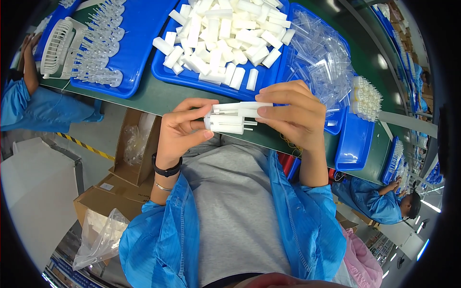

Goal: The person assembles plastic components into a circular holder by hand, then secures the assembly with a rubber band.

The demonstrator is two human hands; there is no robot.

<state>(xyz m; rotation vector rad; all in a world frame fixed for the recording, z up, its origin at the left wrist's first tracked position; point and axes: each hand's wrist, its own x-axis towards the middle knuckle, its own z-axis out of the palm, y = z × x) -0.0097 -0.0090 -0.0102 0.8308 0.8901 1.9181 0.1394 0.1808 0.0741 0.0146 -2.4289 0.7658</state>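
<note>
The person's left hand (185, 126) had a white pronged holder (208, 121) pinched by its round base, fingers above and thumb below, closed right onto it. The right hand (295, 113) gripped a long white block (248, 109) between thumb and fingertips, with no slack that I could see. That block lay lengthwise against the holder's prongs, pointing at the base; how far it was pushed on I couldn't tell. Another white piece (228, 125) sat below it on the holder, thin prong tips poking out to the right. Both hands worked in front of the person's chest, just off the near edge of the green table (137, 99). Beyond them a blue tray (194, 80) was heaped with loose white blocks (225, 38), and clear plastic pieces (322, 60) filled the tray to its right.
</note>
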